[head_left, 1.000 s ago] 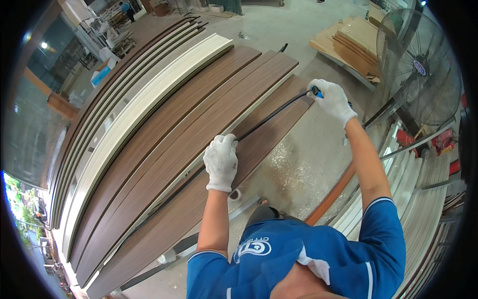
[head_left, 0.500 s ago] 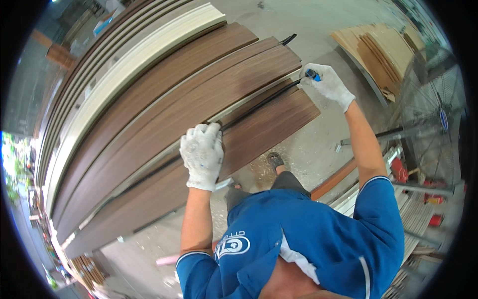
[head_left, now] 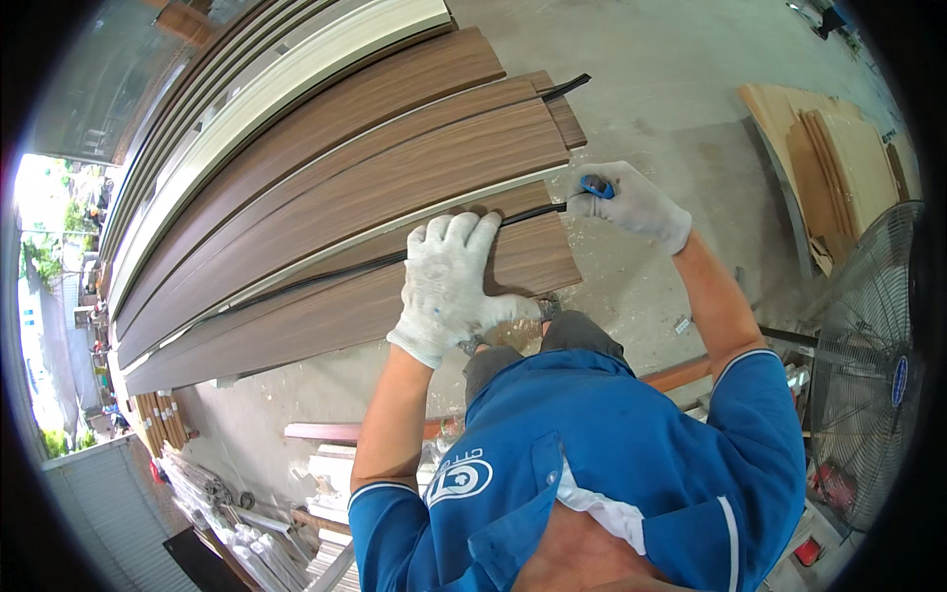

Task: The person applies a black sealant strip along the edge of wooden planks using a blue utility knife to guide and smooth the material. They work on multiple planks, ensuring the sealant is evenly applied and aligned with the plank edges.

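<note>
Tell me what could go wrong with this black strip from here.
The blue tool sits in the right hand near the black strip; if it has a blade, a slip might score the nearby brown board. The left hand lies over the strip with spread fingers, not closed around it, so a pull might shift it. Another dark strip juts from the boards' right end and could snag.

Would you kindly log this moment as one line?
Left hand: gloved, spread over black strip and brown board | Right hand: gloved, gripping blue tool, strip reaching glove
</note>
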Demonstrator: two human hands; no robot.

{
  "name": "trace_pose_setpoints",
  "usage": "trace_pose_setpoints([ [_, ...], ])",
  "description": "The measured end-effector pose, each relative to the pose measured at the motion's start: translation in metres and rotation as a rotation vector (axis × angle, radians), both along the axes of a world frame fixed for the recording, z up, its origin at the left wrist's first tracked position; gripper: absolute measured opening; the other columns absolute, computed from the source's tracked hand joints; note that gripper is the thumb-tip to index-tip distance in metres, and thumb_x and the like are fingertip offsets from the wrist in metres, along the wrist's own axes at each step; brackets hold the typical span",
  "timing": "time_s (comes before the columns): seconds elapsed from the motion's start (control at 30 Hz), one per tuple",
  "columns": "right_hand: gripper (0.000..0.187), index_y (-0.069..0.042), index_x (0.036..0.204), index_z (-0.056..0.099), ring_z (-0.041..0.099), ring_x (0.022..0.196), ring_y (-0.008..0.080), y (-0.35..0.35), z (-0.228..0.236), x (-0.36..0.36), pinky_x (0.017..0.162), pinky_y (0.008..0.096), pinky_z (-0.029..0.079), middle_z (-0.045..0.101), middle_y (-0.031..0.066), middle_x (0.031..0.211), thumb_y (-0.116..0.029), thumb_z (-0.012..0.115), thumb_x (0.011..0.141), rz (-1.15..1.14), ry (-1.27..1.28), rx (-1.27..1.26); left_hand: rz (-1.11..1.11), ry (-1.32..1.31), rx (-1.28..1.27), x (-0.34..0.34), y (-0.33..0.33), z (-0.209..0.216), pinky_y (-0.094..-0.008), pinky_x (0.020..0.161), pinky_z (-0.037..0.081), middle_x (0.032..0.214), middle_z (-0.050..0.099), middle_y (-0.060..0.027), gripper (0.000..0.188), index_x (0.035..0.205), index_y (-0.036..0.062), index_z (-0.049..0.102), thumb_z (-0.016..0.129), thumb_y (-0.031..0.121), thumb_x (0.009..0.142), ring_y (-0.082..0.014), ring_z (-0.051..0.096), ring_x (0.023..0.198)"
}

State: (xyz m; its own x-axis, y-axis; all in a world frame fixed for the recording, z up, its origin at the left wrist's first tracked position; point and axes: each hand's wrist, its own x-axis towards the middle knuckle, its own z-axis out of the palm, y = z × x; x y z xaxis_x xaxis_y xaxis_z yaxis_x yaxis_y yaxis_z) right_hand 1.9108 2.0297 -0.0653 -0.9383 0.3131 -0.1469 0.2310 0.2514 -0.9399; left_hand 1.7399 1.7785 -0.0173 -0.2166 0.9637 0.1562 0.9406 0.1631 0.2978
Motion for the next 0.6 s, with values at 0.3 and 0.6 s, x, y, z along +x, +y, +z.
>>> trace_pose_setpoints([
  [0.3,0.017,-0.003,0.100,0.075,0.065,0.087,0.0115,0.019,0.003,-0.002,0.082,0.0320,0.054,0.073,0.0025,0.091,-0.018,0.080,0.095,0.096,0.000,-0.049,0.007,0.130,-0.076,0.020,0.007,-0.003,-0.0537,0.108,0.037,0.134,0.056,-0.0149,0.129,0.148,0.0034,0.054,0.084,0.076,0.046,-0.0375,0.051,0.126],
  [0.6,0.020,-0.004,0.098,0.074,0.064,0.082,0.0112,0.025,-0.007,-0.001,0.077,0.0311,0.053,0.071,0.0002,0.085,-0.023,0.080,0.095,0.172,0.005,-0.079,0.009,0.028,-0.153,0.027,0.025,0.000,-0.0521,0.105,0.039,0.125,0.057,-0.0158,0.116,0.140,0.0024,0.057,0.090,0.064,0.047,-0.0372,0.052,0.119],
])
